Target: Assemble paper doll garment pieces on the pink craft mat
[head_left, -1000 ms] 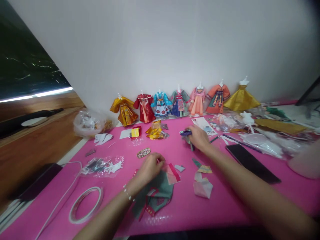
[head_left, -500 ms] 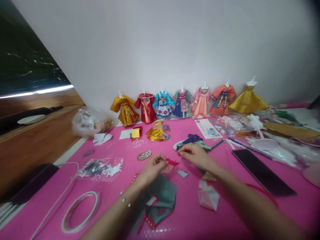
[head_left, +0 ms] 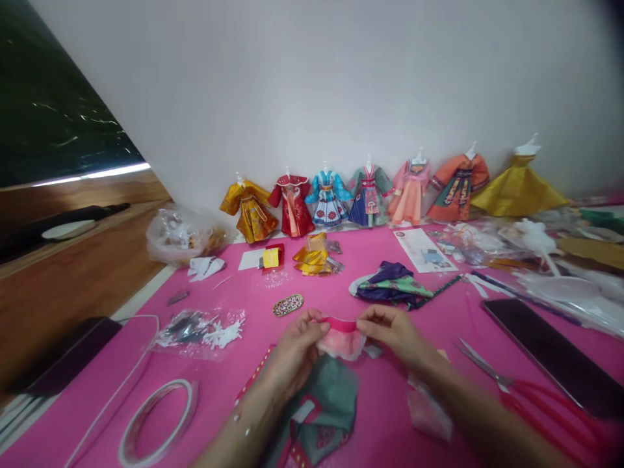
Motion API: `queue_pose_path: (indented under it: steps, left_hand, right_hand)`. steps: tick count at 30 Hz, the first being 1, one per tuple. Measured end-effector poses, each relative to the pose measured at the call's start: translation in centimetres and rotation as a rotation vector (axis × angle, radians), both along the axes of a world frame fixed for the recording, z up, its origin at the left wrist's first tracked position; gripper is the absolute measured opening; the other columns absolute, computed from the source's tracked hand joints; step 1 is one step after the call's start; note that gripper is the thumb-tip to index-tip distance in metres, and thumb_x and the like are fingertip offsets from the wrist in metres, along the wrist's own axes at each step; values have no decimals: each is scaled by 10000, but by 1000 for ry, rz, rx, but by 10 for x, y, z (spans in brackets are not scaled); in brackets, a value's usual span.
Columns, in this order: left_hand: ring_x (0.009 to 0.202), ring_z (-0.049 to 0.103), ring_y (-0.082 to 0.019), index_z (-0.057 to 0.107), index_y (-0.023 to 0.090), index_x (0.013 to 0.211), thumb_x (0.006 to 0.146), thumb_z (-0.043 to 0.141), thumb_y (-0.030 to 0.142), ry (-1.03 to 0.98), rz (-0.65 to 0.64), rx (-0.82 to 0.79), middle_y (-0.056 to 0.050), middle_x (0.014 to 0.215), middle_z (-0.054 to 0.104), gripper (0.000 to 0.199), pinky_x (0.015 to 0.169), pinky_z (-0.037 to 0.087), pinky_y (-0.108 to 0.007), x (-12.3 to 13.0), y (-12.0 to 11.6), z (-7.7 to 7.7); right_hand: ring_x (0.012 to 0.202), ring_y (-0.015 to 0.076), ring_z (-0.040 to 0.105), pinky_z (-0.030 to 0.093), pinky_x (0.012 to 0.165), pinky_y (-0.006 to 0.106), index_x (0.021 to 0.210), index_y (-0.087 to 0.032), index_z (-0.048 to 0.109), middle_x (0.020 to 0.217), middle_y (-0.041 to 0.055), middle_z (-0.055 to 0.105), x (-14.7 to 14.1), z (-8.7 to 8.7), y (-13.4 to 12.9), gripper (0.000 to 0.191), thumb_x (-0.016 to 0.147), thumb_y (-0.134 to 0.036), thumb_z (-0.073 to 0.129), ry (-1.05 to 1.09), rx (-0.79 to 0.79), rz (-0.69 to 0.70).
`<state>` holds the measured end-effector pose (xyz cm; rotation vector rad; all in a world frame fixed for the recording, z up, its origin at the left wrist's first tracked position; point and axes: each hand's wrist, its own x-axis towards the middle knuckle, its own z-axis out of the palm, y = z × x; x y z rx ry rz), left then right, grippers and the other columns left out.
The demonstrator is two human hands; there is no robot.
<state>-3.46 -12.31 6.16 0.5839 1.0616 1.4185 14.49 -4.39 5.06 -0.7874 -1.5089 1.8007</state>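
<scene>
A small pink cloth piece with a red band [head_left: 340, 340] is stretched between my two hands above the table. My left hand [head_left: 299, 341] pinches its left end between thumb and fingers. At the other end, my right hand [head_left: 394, 330] grips the red band's corner the same way. Below my left hand lies a grey-green doll garment [head_left: 334, 400] with red trim, partly covered by my left forearm. A pale pink scrap [head_left: 429, 413] rests beside my right forearm. Behind the hands is a folded purple and green cloth [head_left: 390, 286].
Red-handled scissors [head_left: 507, 382] and a black phone [head_left: 550, 351] lie at right. A tape roll [head_left: 131, 426] sits front left, near a plastic bag of small parts [head_left: 199, 331]. Several doll outfits, including a blue dress [head_left: 325, 198], stand along the wall. A speckled oval clip [head_left: 287, 305] lies mid-table.
My right hand has come down and taken hold of the cloth piece's free end, so it is now spread between both hands. The view has shifted, and the scissors now show clearly.
</scene>
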Motion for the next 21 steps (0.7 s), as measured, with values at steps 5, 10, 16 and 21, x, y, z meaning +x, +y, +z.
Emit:
queue_pose_path:
  steps: [5, 10, 16, 21]
  left_hand:
    - [601, 619, -121, 692, 168, 1018, 563, 925, 320, 96, -49, -25, 4, 715, 677, 533, 600, 466, -232, -2, -3, -12]
    - [569, 510, -81, 679, 146, 665, 617, 892, 289, 246, -111, 19, 24, 672, 574, 262, 563, 383, -211, 0, -7, -10]
    - [1039, 591, -228, 555, 180, 644, 720, 791, 303, 513, -176, 184, -87, 1082, 640, 277, 859, 459, -319, -1, -12, -2]
    - [513, 458, -84, 483, 198, 666, 661, 851, 416, 320, -194, 41, 54, 570, 544, 427, 527, 359, -211, -6, -11, -7]
  right_hand:
    - [539, 108, 493, 389, 495, 236, 759, -172, 670, 690, -4, 623, 3, -1, -3, 351, 751, -510, 763, 10, 16, -75]
    - [650, 121, 558, 439, 562, 233, 731, -173, 666, 893, 38, 683, 10, 2, -7, 303, 779, -460, 749, 25, 35, -112]
    - [527, 116, 523, 428, 516, 232, 689, -190, 599, 569, -24, 587, 13, 6, -7, 402, 736, -546, 779, 39, -55, -144]
    - [519, 119, 516, 416, 491, 237, 731, -197, 642, 601, -17, 598, 15, 7, 3, 418, 639, -556, 836, 13, -18, -343]
